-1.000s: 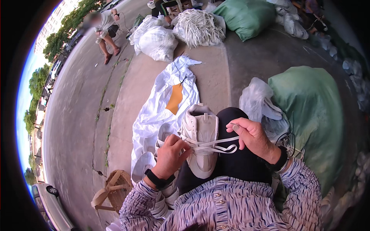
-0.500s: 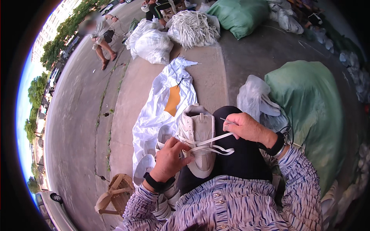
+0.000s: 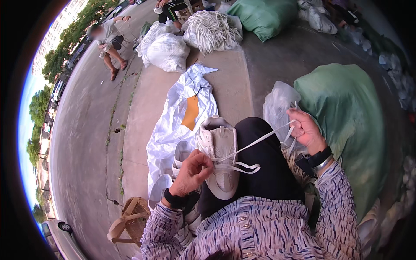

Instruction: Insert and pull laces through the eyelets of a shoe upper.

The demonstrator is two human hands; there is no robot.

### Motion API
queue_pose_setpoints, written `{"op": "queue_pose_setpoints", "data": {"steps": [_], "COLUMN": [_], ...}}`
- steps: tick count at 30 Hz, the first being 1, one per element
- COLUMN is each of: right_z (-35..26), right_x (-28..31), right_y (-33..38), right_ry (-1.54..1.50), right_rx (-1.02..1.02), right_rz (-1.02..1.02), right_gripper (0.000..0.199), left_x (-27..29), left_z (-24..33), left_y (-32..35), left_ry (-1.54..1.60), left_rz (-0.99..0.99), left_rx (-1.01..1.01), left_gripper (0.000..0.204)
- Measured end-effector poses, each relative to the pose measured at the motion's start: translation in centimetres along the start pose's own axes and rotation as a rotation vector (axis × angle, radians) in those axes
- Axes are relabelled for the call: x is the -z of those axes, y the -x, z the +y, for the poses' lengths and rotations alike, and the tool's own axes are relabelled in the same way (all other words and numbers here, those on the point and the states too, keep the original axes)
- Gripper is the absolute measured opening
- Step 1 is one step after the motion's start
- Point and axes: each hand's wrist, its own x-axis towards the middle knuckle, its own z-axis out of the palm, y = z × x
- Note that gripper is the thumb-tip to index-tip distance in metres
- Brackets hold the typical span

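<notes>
The pale shoe [image 3: 224, 145] sat on your lap, toe toward you, as before. Your left hand [image 3: 191, 174] stayed at its side, fingertips bunched narrow; whether they gripped anything, I couldn't tell. Your right hand [image 3: 307, 129], closer in earlier, had swung outward, fingers pinching the white lace [image 3: 264, 138] straight, before the cloudy plastic bag [image 3: 279, 97].

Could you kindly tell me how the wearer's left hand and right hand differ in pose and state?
The left hand is at the left side of the shoe; the right hand is out to the right, away from it. The right hand grips a pale lace drawn nearly straight; the left hand is curled, its hold unclear. Both have a dark wristband.
</notes>
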Motion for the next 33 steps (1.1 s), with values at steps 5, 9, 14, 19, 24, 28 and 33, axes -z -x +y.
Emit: {"op": "queue_pose_setpoints", "data": {"steps": [5,9,14,19,24,28,33], "right_z": [-0.8,-0.8,-0.5,1.7,7.4,7.2,3.4], "right_x": [3.5,4.4,-0.3,-6.2,-9.7,-9.5,-8.4], "right_y": [-0.7,-1.0,1.5,8.0,8.8,8.3,8.2], "right_ry": [-0.097,-0.111,0.819,0.873,1.224,1.199,1.318], "right_rx": [-0.031,0.114,0.327,0.126,0.539,-0.102,0.474], "right_rz": [0.097,0.046,0.204,-0.345,-0.544,-0.565,-0.570], "right_gripper": [0.008,0.017,0.029,0.027,0.023,0.023,0.016], "left_x": [-1.4,-2.3,-1.2,0.4,1.1,1.8,3.5], "left_z": [-0.7,-2.1,-3.2,-3.2,-4.0,-4.4,-2.8], "left_y": [0.9,1.7,2.0,1.8,1.6,1.7,2.2], "left_ry": [-0.517,-0.233,-0.353,-0.008,-0.159,-0.423,-0.748], "left_rz": [0.175,0.395,0.436,0.321,0.298,0.267,0.318], "left_rx": [-0.178,-0.136,-0.085,0.155,0.137,0.082,-0.153], "left_gripper": [0.020,0.028,0.027,0.017,0.018,0.018,0.016]}}
